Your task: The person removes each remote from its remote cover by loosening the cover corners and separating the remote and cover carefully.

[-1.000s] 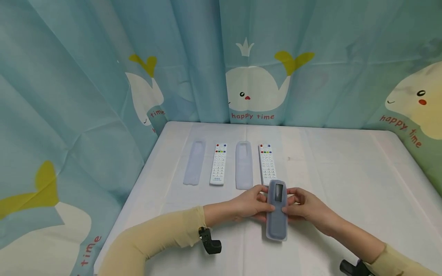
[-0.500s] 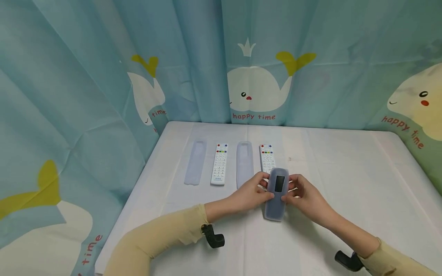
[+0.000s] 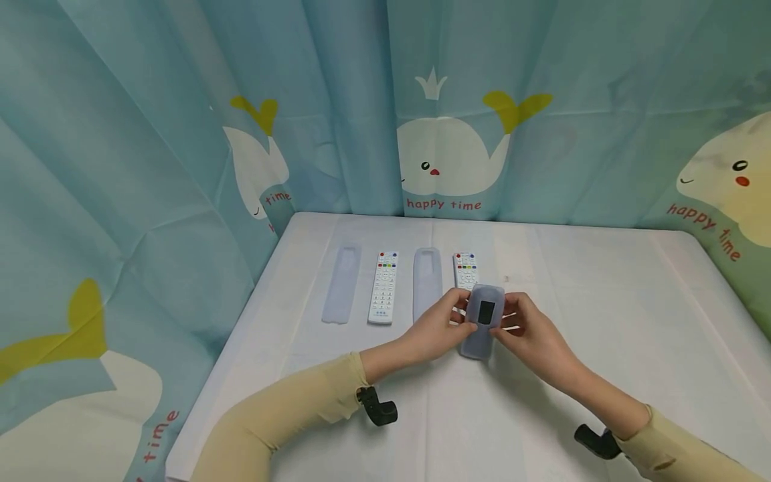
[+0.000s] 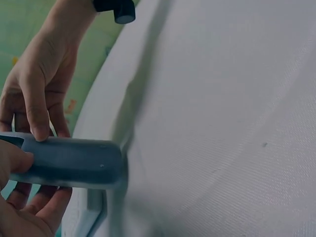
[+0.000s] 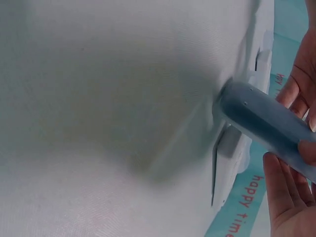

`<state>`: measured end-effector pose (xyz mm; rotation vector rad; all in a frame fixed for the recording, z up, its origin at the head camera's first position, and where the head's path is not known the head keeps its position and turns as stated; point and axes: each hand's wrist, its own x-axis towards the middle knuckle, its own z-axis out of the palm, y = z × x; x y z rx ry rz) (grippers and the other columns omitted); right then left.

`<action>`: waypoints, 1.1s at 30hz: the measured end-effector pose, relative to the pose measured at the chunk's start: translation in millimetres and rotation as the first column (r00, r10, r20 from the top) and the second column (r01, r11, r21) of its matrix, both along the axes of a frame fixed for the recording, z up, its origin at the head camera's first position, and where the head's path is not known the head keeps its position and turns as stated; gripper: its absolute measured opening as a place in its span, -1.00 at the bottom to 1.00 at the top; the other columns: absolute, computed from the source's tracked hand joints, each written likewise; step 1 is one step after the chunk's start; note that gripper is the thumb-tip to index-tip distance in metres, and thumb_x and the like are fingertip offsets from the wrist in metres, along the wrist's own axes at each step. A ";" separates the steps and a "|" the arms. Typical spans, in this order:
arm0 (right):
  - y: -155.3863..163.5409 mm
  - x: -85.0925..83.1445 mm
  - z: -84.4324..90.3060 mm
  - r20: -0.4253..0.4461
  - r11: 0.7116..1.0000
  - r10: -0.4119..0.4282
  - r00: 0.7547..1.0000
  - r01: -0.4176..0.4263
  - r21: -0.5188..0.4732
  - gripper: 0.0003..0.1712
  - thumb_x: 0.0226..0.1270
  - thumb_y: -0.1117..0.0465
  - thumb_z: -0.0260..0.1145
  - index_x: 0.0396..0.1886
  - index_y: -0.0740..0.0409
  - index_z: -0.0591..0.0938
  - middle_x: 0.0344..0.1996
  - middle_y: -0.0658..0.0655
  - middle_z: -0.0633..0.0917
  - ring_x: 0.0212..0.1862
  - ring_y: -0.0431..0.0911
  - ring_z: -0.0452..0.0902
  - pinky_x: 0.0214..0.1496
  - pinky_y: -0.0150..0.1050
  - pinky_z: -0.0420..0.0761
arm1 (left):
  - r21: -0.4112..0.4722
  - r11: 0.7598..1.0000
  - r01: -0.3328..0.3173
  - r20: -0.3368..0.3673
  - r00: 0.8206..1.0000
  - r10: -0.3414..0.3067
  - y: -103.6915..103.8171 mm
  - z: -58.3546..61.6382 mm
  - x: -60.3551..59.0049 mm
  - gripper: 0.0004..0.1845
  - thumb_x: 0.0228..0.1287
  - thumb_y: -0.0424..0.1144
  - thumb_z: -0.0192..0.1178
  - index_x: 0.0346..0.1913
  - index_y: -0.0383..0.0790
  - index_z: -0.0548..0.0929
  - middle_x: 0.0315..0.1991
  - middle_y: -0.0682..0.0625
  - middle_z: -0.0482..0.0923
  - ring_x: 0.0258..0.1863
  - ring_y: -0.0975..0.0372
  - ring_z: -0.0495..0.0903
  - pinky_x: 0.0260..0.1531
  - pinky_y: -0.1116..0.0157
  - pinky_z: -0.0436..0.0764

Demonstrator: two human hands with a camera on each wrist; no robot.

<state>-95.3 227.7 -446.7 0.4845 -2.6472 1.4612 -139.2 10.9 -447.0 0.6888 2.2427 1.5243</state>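
Note:
In the head view, both hands hold a remote control [image 3: 478,345] in a translucent bluish-grey sleeve, with a dark rectangular window near its far end. The left hand [image 3: 435,329] grips one long side, thumb on top and fingers at the edge. Opposite it, the right hand [image 3: 538,340] pinches the other side the same way. The near end of the sleeved remote [image 4: 74,158] appears in the left wrist view, and again as a rounded end of the remote [image 5: 266,121] in the right wrist view. Its underside is hidden.
On the white table [image 3: 602,301] lie a translucent sleeve [image 3: 341,284], a white remote [image 3: 383,288], a second sleeve [image 3: 427,278] and another white remote [image 3: 466,269], partly covered by the held one. A blue curtain [image 3: 337,134] hangs behind.
Both hands have moved the sleeved remote away from the table's front, and its far end now tilts up more, so it looks shorter. It covers more of the right white remote.

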 end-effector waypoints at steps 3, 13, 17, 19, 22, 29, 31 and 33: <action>0.3 -0.5 -2.0 -0.011 1.000 0.011 1.000 -0.011 0.008 -0.43 0.27 0.50 0.44 0.21 0.28 0.42 -0.03 0.19 0.64 -0.03 0.03 0.67 -0.03 -0.32 0.68 | 0.004 1.000 0.000 0.004 1.000 0.000 -0.2 -0.9 -0.7 -0.50 0.46 -0.31 0.26 0.36 -0.15 0.37 0.10 0.05 0.50 -0.02 0.32 0.58 -0.08 0.43 0.61; 2.3 -2.8 2.3 -0.055 0.995 -0.056 0.997 0.060 0.078 -0.50 0.42 0.22 0.42 0.25 0.22 0.47 0.02 0.14 0.68 -0.03 0.02 0.68 -0.04 -0.34 0.67 | 0.078 0.997 0.004 0.001 1.000 -0.004 2.8 1.6 -4.7 -0.51 0.45 -0.24 0.30 0.33 -0.18 0.40 0.03 0.06 0.53 -0.05 0.34 0.57 -0.02 0.41 0.61; 1.8 -4.4 8.0 -0.187 0.993 -0.099 0.977 0.110 0.048 -0.47 0.40 0.27 0.43 0.30 0.19 0.50 0.12 0.09 0.65 -0.02 -0.02 0.68 -0.04 -0.48 0.61 | 0.073 0.997 0.001 -0.005 1.000 0.000 3.9 1.5 -5.1 -0.52 0.45 -0.23 0.30 0.33 -0.15 0.42 0.01 0.07 0.54 -0.07 0.35 0.59 -0.05 0.40 0.62; 0.9 -6.0 10.8 -0.260 0.994 -0.100 0.960 0.110 0.025 -0.47 0.34 0.35 0.45 0.28 0.15 0.55 0.13 0.05 0.64 -0.02 -0.07 0.68 -0.04 -0.52 0.60 | 0.076 0.997 0.003 -0.006 1.000 -0.003 3.8 1.8 -4.8 -0.54 0.45 -0.24 0.30 0.31 -0.15 0.43 0.02 0.07 0.54 -0.08 0.35 0.59 -0.07 0.40 0.62; -1.5 -8.3 12.8 -0.346 0.996 -0.080 0.935 0.088 0.008 -0.50 0.26 0.45 0.48 0.17 0.10 0.64 0.05 0.01 0.67 -0.04 -0.16 0.67 -0.04 -0.54 0.59 | 0.078 0.997 0.005 -0.009 1.000 -0.005 3.1 2.4 -4.0 -0.56 0.45 -0.24 0.30 0.29 -0.15 0.44 0.04 0.08 0.53 -0.08 0.35 0.59 -0.09 0.40 0.63; -5.1 -10.7 12.9 -0.433 0.997 -0.077 0.898 0.077 -0.018 -0.53 0.16 0.53 0.51 0.06 0.15 0.74 -0.05 0.03 0.75 0.00 -0.30 0.63 -0.08 -0.55 0.60 | 0.092 0.996 0.003 0.003 1.000 -0.004 2.2 3.0 -3.1 -0.58 0.45 -0.25 0.29 0.27 -0.14 0.45 0.05 0.08 0.54 -0.07 0.35 0.61 -0.11 0.39 0.64; -5.3 -11.1 12.8 -0.443 0.996 -0.089 0.892 0.084 -0.032 -0.54 0.14 0.55 0.51 0.04 0.18 0.76 -0.05 0.05 0.77 0.04 -0.34 0.61 -0.08 -0.56 0.59 | 0.103 0.995 0.005 0.006 1.000 -0.006 2.3 2.8 -3.3 -0.60 0.45 -0.26 0.29 0.25 -0.15 0.45 0.05 0.07 0.54 -0.07 0.35 0.61 -0.11 0.39 0.65; -5.4 -11.4 12.6 -0.450 0.995 -0.102 0.887 0.091 -0.046 -0.56 0.13 0.56 0.50 0.02 0.20 0.78 -0.06 0.08 0.78 0.08 -0.37 0.59 -0.09 -0.57 0.59 | 0.115 0.993 0.008 0.013 1.000 -0.010 2.2 2.7 -3.3 -0.62 0.45 -0.28 0.29 0.23 -0.16 0.45 0.04 0.07 0.54 -0.07 0.34 0.62 -0.11 0.38 0.65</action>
